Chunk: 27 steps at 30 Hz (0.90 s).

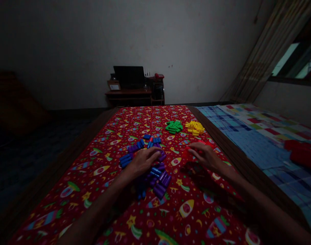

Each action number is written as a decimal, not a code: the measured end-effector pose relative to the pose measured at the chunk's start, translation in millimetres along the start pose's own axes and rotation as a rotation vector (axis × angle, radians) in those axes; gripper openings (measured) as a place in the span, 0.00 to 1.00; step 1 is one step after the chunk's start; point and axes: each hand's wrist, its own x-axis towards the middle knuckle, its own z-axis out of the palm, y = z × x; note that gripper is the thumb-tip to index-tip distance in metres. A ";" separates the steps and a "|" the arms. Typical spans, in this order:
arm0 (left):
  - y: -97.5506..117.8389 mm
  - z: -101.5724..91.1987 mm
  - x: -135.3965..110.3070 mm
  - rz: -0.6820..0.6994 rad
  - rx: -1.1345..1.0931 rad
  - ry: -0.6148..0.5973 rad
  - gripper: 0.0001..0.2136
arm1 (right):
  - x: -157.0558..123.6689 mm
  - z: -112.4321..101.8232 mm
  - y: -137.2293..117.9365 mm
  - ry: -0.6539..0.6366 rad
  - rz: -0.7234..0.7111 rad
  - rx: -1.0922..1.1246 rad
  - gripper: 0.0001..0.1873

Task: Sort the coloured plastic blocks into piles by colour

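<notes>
desk (128, 95) beyond scattered plastic pegs (159, 180)

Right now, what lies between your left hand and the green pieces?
In the head view, a loose scatter of blue and purple plastic pieces lies between the left hand and the green pieces, on the red printed cloth.

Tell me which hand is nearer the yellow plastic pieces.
Right. The right hand lies a little in front of the yellow plastic pieces; the left hand sits farther off to their left, over the blue and purple pieces.
</notes>
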 end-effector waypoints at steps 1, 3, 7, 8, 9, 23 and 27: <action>-4.6 -4.5 2.4 0.004 0.061 0.046 0.18 | -1.3 -9.8 14.4 0.039 0.046 -0.048 0.16; -17.2 -9.7 9.1 0.023 0.181 0.139 0.17 | -3.3 -26.3 44.4 0.125 0.153 -0.160 0.19; -48.3 -7.1 30.3 0.057 0.463 0.326 0.15 | -3.2 -41.0 88.3 0.162 0.401 -0.283 0.22; -54.6 -5.0 36.2 0.045 0.519 0.343 0.15 | -2.2 -41.2 93.5 0.127 0.458 -0.281 0.22; -59.5 -3.0 41.8 0.026 0.565 0.348 0.15 | -1.0 -40.5 96.5 0.083 0.503 -0.270 0.23; -50.6 -12.5 43.4 -0.014 0.459 0.195 0.13 | 14.4 -26.3 46.1 0.153 0.328 -0.037 0.17; -29.7 -3.3 29.7 0.118 0.248 0.137 0.13 | 23.6 13.2 -3.4 -0.035 0.029 0.145 0.15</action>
